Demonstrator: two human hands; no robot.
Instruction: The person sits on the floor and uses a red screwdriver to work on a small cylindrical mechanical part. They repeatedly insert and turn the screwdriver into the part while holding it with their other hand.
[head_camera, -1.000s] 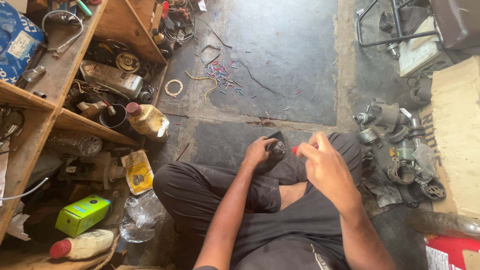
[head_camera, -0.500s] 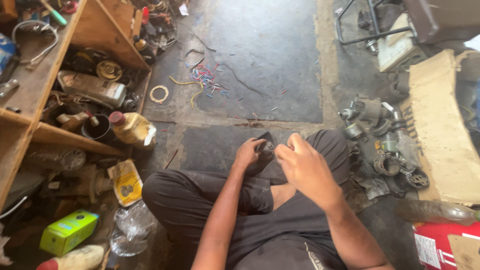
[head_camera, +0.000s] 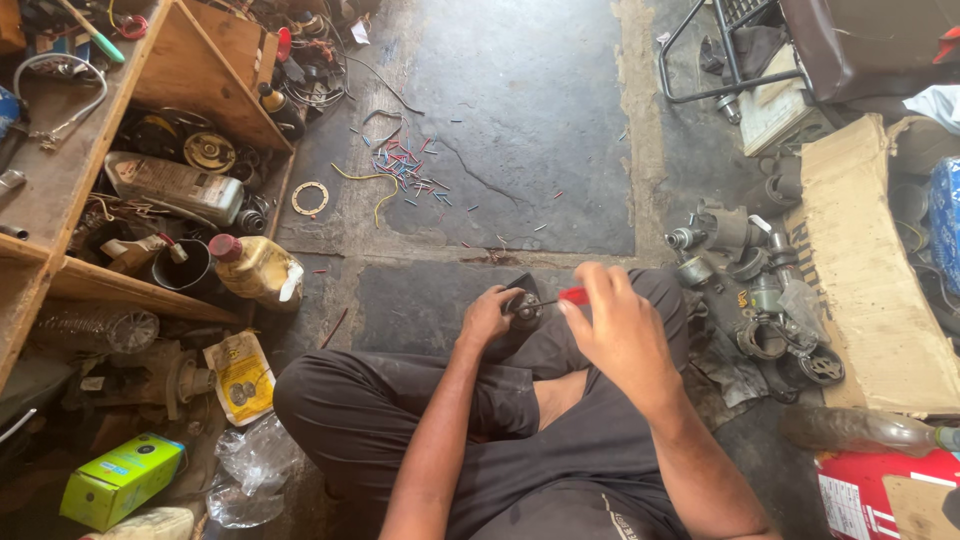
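The small dark metal part (head_camera: 522, 303) sits over my knee, gripped in my left hand (head_camera: 490, 318) with the fingers curled tight around it. My right hand (head_camera: 615, 330) is closed on a red-handled screwdriver (head_camera: 560, 298), its thin shaft touching the part. I sit cross-legged on the stone floor (head_camera: 520, 120). Bits of cut coloured wire (head_camera: 405, 165) lie scattered well ahead of me. A heap of grey metal parts (head_camera: 745, 290) lies just beside my right knee, against a sheet of cardboard (head_camera: 865, 290). To my left, near the wooden shelf (head_camera: 150, 290), stands a yellow bottle (head_camera: 255, 268) with a red cap.
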